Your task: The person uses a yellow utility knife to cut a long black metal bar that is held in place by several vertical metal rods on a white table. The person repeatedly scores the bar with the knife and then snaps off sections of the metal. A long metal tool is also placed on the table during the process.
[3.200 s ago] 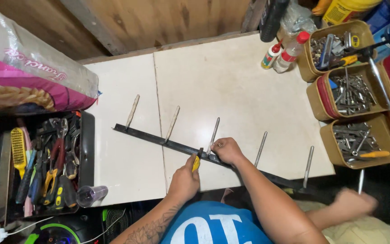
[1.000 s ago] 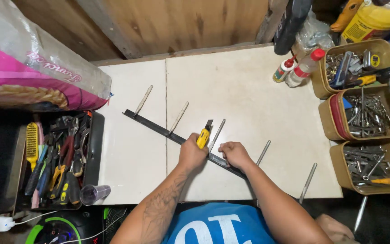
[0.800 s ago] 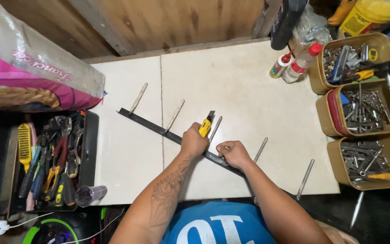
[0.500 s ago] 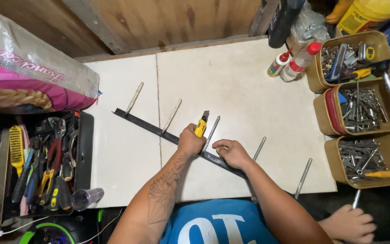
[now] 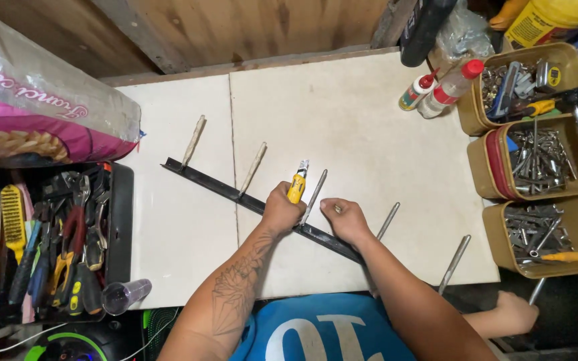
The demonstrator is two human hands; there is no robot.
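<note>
On the white tabletop [image 5: 369,120], the dark metal bar [image 5: 215,187] with welded rods runs diagonally, upper left to lower right, rods pointing up and away. Left hand [image 5: 282,210] is fisted around a yellow utility knife [image 5: 296,187], blade aimed away; right hand [image 5: 346,217] presses flat on the bar. Risk looks like the blade skidding off the steel toward those fingers if the bar shifts.
</note>
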